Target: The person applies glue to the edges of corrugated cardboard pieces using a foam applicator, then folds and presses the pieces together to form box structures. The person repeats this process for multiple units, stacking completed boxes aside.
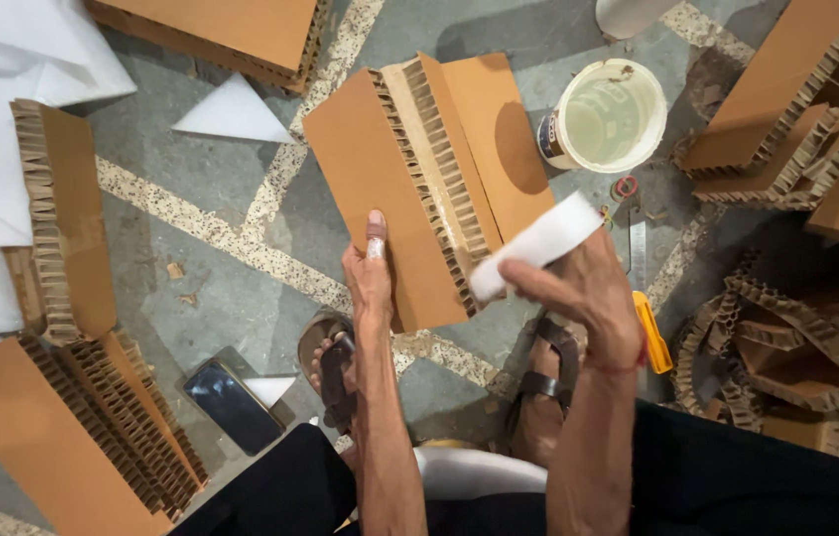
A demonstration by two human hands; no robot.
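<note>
White bucket (610, 114) of pale liquid on the stone floor (201, 268), upper right. Dark phone (233, 405) lower left, a white triangle just beside it. White foam triangles (233, 111) upper left. Honeycomb cardboard panels (62, 223) at left; more stacked at right (786, 109). Yellow-handled cutter (651, 333) and metal ruler (637, 253) right of centre.

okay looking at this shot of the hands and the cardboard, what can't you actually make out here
Head view only:
- Left hand: fingers hidden under the cardboard panel.
- White block: near end covered by the right hand.
- Yellow tool: partly hidden by the right wrist.
- Bucket: pale contents, kind unclear.
- Phone: screen dark.
- Cardboard stack: cut off by the top edge.
</note>
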